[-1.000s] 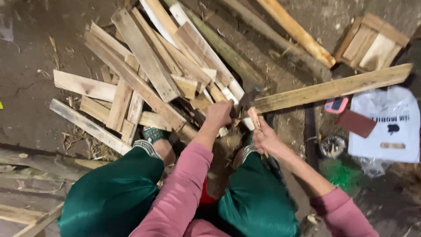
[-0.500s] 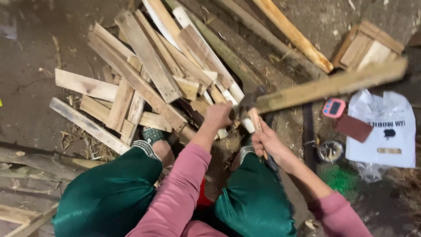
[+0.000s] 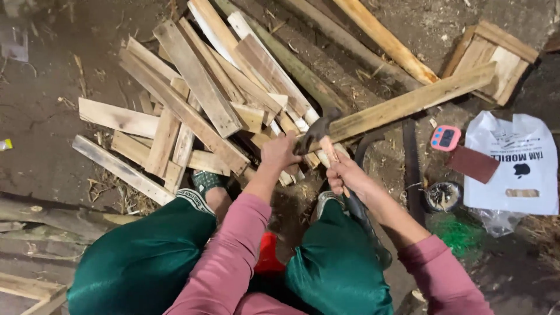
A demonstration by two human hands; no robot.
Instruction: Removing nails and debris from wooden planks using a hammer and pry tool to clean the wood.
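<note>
Your right hand [image 3: 344,175] stayed closed around the hammer [image 3: 318,133] handle, whose head met the long plank [image 3: 408,103]. The plank's far end had swung slightly, indicating ongoing prying. Your left hand [image 3: 280,153] pressed down on the wood pile [image 3: 198,99], its grip hidden.

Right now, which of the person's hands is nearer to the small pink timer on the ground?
The right hand. It grips a hammer by its wooden handle, with the pink timer off to its right on the dirt. The left hand rests on the wood scraps, farther from the timer.

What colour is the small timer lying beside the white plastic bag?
Pink timer, dark screen; head view.
</note>
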